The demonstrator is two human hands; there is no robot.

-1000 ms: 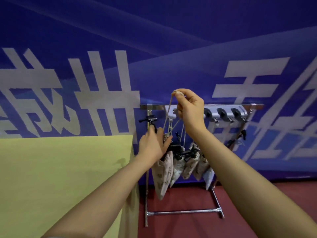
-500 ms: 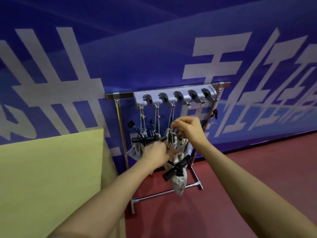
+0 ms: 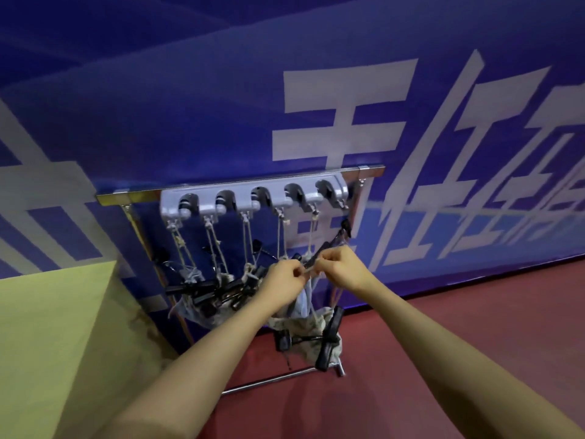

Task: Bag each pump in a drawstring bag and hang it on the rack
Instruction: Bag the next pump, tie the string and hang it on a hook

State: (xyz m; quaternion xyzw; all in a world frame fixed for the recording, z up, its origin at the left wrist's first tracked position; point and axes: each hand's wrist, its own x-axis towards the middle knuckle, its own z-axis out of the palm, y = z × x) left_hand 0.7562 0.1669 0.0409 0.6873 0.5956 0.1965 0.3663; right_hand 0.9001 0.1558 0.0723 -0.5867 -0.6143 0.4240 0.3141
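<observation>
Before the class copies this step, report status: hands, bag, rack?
Both hands, left and right, pinch a beige drawstring cord. Patterned cloth bag hangs below. Grey hook rack crowded; nothing blocking.

Banner (image 3: 221,90): large white Chinese characters, cropped.

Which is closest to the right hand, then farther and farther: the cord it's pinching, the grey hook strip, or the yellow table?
1. The cord, pinched in the right hand.
2. The grey hook strip, above it on the rack.
3. The yellow table, far over on the left.
</observation>
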